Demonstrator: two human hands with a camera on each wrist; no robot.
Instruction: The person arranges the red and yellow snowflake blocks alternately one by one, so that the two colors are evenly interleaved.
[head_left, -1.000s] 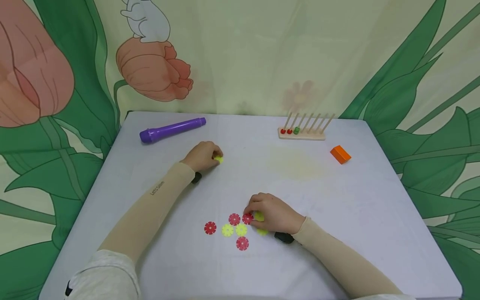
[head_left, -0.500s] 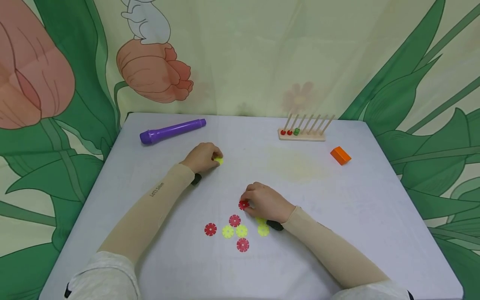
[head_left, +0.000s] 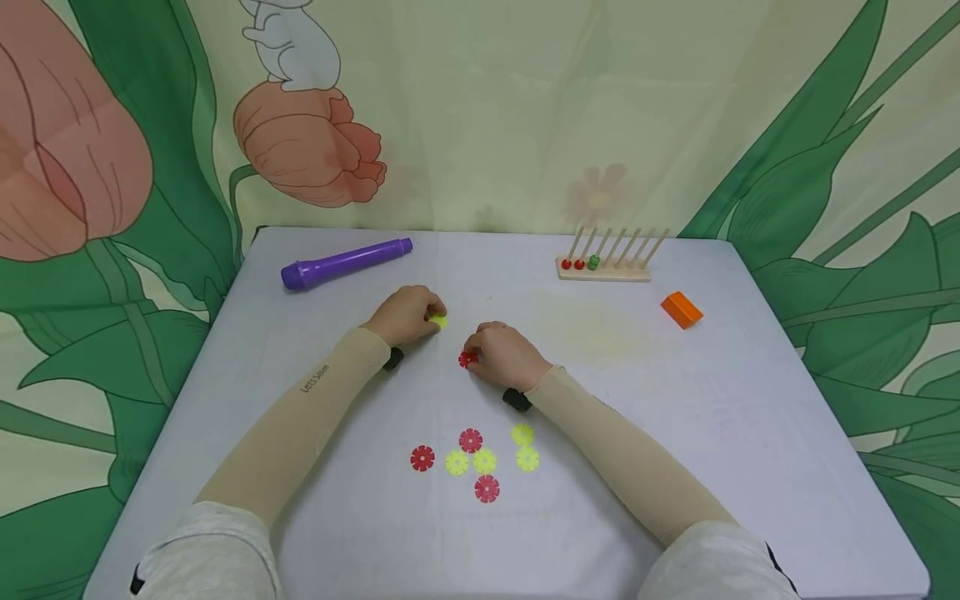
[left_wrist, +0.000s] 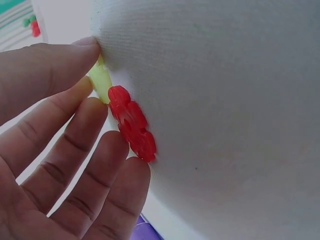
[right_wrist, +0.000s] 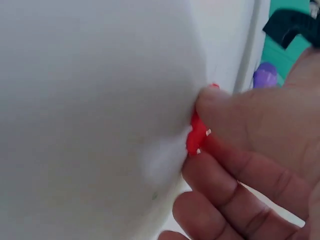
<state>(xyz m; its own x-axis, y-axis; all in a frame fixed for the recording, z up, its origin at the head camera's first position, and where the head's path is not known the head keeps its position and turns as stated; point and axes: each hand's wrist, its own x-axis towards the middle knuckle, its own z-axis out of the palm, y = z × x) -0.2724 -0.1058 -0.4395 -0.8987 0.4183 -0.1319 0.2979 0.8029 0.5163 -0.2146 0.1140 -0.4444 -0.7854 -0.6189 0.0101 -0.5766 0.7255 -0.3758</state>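
Observation:
My left hand point(head_left: 407, 315) pinches a yellow snowflake disc point(head_left: 438, 320) between thumb and fingers. In the left wrist view a red snowflake disc point(left_wrist: 131, 125) adjoins that yellow one, lying along my fingertips; the head view hides it behind the hand. Just to the right and nearer the front, my right hand point(head_left: 508, 357) holds another red snowflake disc point(head_left: 466, 359) by thumb and fingers. The right wrist view shows it partly covered by the thumb. The two hands are a short gap apart, close over the white table point(head_left: 337, 517).
Several loose discs lie toward the front, among them a red disc point(head_left: 422, 458) and a yellow disc point(head_left: 527, 458). A purple toy microphone point(head_left: 347, 264) lies back left. At back right stand a wooden peg rack point(head_left: 604, 274) with beads and an orange block point(head_left: 682, 310).
My right hand has lifted a red disc from the group at the front and carried it back and left, toward my left hand. The left hand stays in place with its disc.

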